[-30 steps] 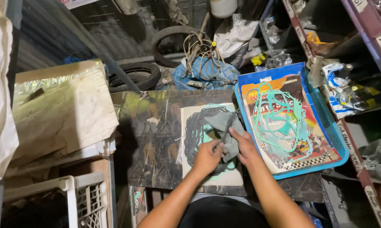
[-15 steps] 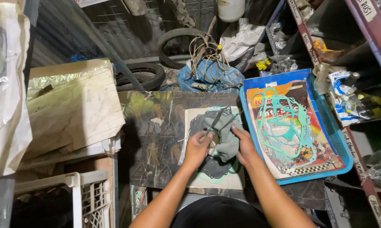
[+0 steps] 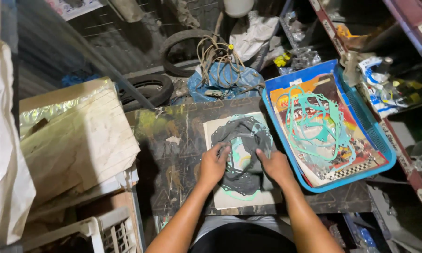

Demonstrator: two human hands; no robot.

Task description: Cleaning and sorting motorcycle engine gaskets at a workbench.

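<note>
A pile of thin dark grey and teal gaskets (image 3: 242, 140) lies on a pale cardboard sheet (image 3: 229, 199) on a dark, worn board (image 3: 173, 159). My left hand (image 3: 214, 164) rests on the left side of the pile with fingers curled on a gasket edge. My right hand (image 3: 274, 165) presses on the right side of the same pile. To the right, a blue plastic tray (image 3: 374, 140) holds several teal gaskets (image 3: 314, 124) over a colourful printed card.
A cardboard box wrapped in plastic film (image 3: 75, 136) sits at left, with a white crate (image 3: 103, 229) below it. Tyres (image 3: 147, 89), a blue bag with cords (image 3: 222, 77) and rags lie behind. Metal shelving (image 3: 403, 84) with packets stands at right.
The view has shifted slightly. My hands have moved lower on the gasket pile and spread apart, flattening it on the pale sheet.
</note>
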